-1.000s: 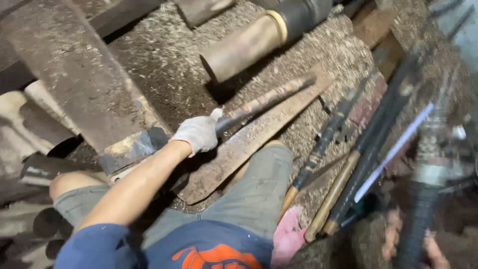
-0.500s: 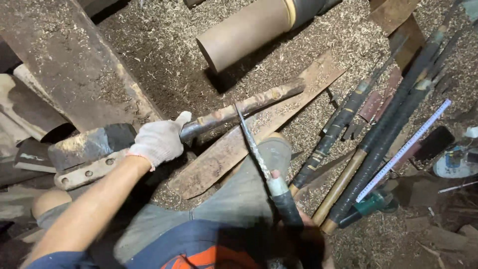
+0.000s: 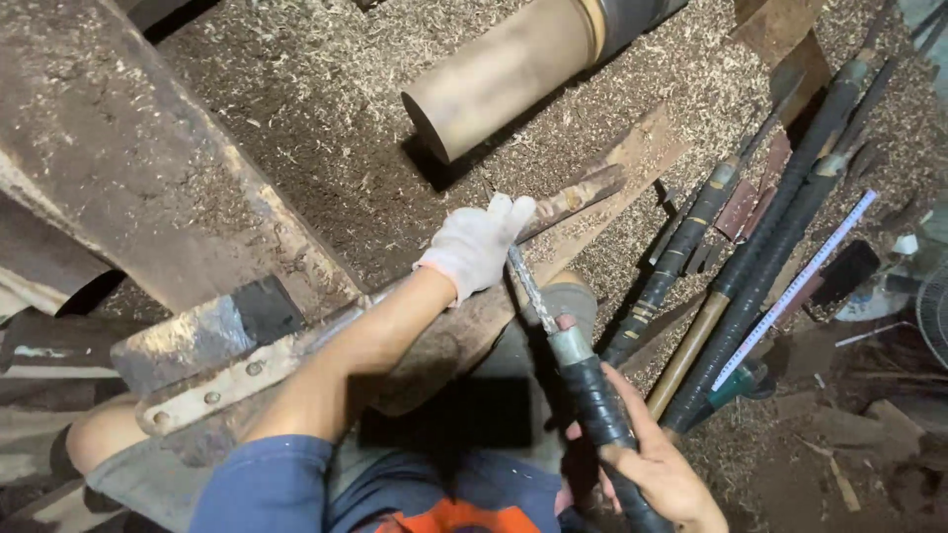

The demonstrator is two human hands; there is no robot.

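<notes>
**Steel blade now at the rest, tip under the gloved hand**

Steel chisel (image 3: 533,291), long and narrow, black-wrapped at the handle, lies diagonally across the rusty tool rest bar (image 3: 296,350). Half a second ago it was only entering the view; a second ago it was absent. Its tip now sits just below the gloved fingers.

Left hand (image 3: 476,247), in a white glove, is closed down on the bar and the blade's front end, about where it was in both earlier frames. Right hand (image 3: 657,474), bare, is wrapped around the wrapped handle low in the view.

Judgement: tool is seated on the rest and steadied at both ends, so cutting position is reached.

Above, apart from the blade tip: tan wooden cylinder (image 3: 513,74). Wood shavings (image 3: 326,148) cover the bed. Right: spare long-handled tools (image 3: 760,266) and a white ruler (image 3: 795,291).
</notes>
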